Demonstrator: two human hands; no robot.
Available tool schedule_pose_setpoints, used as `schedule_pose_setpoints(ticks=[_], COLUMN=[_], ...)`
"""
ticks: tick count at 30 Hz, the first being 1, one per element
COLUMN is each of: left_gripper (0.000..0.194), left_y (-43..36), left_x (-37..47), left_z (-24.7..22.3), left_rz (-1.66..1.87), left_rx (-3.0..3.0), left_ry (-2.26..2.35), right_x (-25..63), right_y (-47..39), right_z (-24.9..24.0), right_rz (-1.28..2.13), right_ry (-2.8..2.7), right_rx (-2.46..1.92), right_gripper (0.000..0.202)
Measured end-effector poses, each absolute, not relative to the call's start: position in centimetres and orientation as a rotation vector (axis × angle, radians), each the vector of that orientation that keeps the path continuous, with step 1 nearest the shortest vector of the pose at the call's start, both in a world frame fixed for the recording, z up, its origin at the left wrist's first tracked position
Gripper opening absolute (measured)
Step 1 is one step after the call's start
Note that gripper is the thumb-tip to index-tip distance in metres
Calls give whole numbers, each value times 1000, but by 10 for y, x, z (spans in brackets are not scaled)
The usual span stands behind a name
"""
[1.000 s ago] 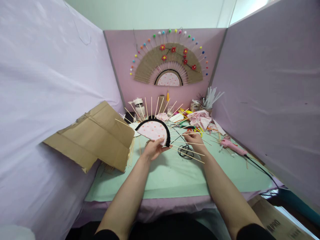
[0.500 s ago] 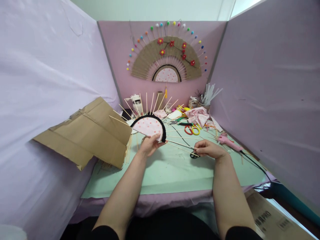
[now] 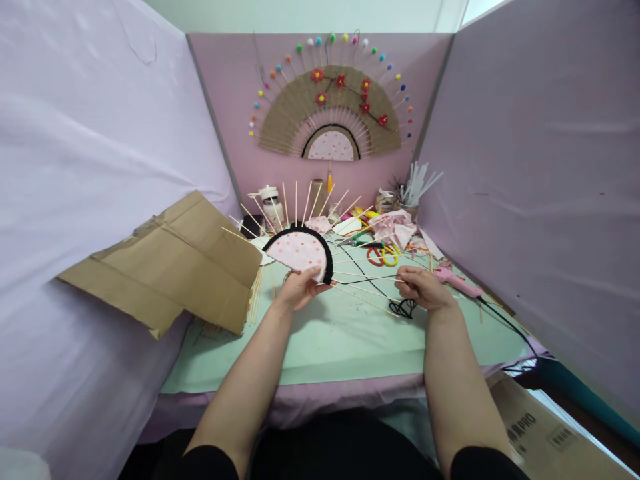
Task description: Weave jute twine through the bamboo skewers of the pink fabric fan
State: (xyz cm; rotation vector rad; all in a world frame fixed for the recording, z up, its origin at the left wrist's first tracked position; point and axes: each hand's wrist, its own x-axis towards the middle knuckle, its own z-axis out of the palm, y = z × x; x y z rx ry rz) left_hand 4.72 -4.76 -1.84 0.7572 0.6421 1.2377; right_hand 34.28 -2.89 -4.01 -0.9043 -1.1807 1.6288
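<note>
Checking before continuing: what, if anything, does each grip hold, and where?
Left grip: polka-dot fan base, by its lower right corner. Right grip: black cord, where its taut stretch ends.

Lilac cloth drapes the left partition (image 3: 100, 133) and right partition (image 3: 540, 167), flanking a pink back panel (image 3: 220, 73) behind the pale green tabletop (image 3: 340, 353). Above, bright light shows beside a pale wall (image 3: 300, 15).

The half-round piece (image 3: 299, 252) is faced in matt cloth, its sticks (image 3: 296, 203) look plain wood, the creased sheet (image 3: 175, 260) matt cardboard, the glue gun (image 3: 460, 283) smooth plastic.
</note>
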Motion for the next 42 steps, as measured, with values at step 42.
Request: schedule_pose_setpoints(ticks=[42], left_gripper=[32], left_y=[-50], left_x=[42], left_z=[-22], left_rz=[976], left_rx=[900], left_ry=[558], right_x=[273], right_y=[33], right_z=[-30], right_rz=[1951], right_ry=[-664], right_rx=[-334], right_gripper=[16])
